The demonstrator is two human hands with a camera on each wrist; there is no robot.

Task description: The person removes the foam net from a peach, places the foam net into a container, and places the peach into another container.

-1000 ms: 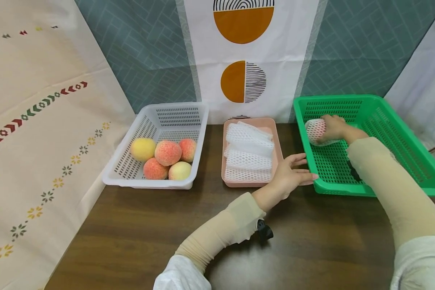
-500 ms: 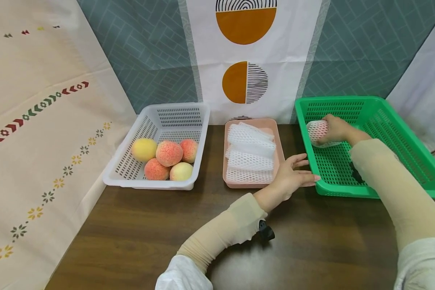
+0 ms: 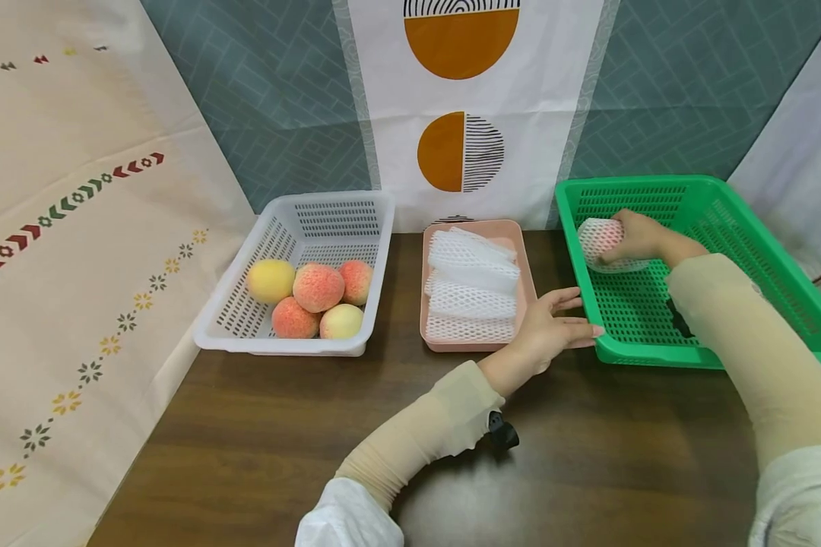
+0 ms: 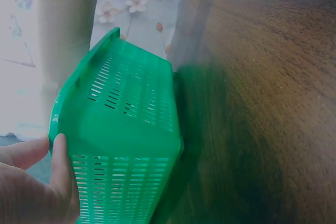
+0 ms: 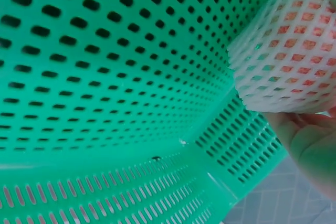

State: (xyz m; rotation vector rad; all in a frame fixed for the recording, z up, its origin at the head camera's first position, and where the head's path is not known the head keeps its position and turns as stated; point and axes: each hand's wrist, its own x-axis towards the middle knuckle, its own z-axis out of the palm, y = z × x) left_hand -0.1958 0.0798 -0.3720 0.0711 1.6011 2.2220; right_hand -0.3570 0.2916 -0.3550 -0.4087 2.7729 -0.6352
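Note:
Inside the green basket (image 3: 664, 355), my right hand (image 3: 646, 237) grips a reddish peach (image 3: 603, 241) wrapped in a white foam net sleeve, close to the basket's left wall. In the right wrist view the netted peach (image 5: 294, 51) shows pink through the mesh, with fingers under it. My left hand (image 3: 543, 330) touches the basket's near left corner, its fingers fairly straight. The left wrist view shows the thumb and a finger of that hand (image 4: 31, 182) against the rim.
A pink tray (image 3: 475, 347) with several white foam net sleeves (image 3: 472, 285) stands beside the green basket. At left a white basket (image 3: 280, 347) holds several peaches (image 3: 318, 289), red and yellow. Patterned cloths (image 3: 301, 99) hang behind the wooden table (image 3: 260, 441).
My right hand and the netted peach have shifted very slightly within the green basket. The left hand stays at the basket's corner.

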